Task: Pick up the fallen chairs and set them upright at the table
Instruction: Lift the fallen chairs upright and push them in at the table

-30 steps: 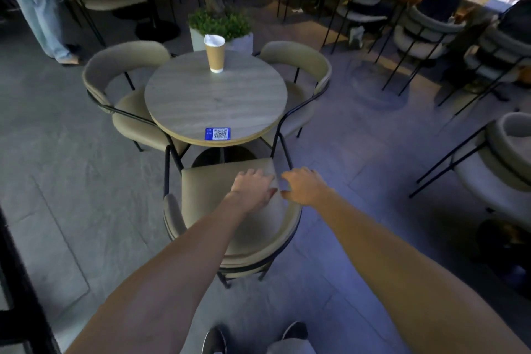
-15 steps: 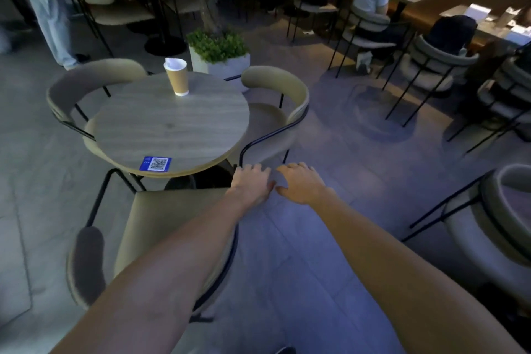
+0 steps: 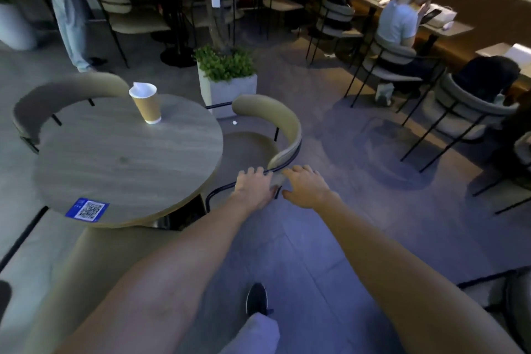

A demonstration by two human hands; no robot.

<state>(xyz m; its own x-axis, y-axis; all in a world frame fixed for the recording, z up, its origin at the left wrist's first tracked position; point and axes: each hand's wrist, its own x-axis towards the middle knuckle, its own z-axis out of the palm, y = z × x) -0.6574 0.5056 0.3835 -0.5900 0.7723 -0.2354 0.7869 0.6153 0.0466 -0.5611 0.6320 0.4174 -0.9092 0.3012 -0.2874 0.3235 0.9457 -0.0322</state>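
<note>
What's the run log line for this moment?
left hand: on chair backrest end | right hand: beside it, open | chair: upright at table

Both hands have left the near chair (image 3: 94, 261), which a second ago they gripped by its backrest, and have gone to the chair on the right (image 3: 287, 126). The left hand (image 3: 254, 185) now lies on the near end of its curved backrest, and the right hand (image 3: 306, 185) hovers spread just beside it.

blue qr-code sticker (image 3: 87, 209) on round table (image 3: 129, 158) edge; its small print unreadable.
</note>
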